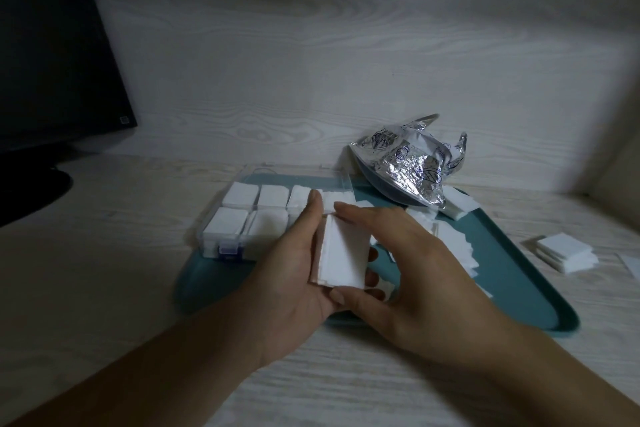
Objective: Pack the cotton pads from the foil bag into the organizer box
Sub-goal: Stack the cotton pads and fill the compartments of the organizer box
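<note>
Holding stack of cotton pads [341, 255] over near part of teal tray [540, 298]: left hand [294, 274] cupped beneath, fingers curled round stack; right hand [408, 263] pinching it, fingertip on far edge, thumb on near edge. Organizer box [242, 218] just left of hands, lid up, visible compartments filled with pads. Foil bag [408, 163] at tray's far edge, crumpled. Loose pads [453, 246] on tray right of hands; small pile [564, 251] on desk beyond right rim. Bare desk [104, 253] left of tray.
</note>
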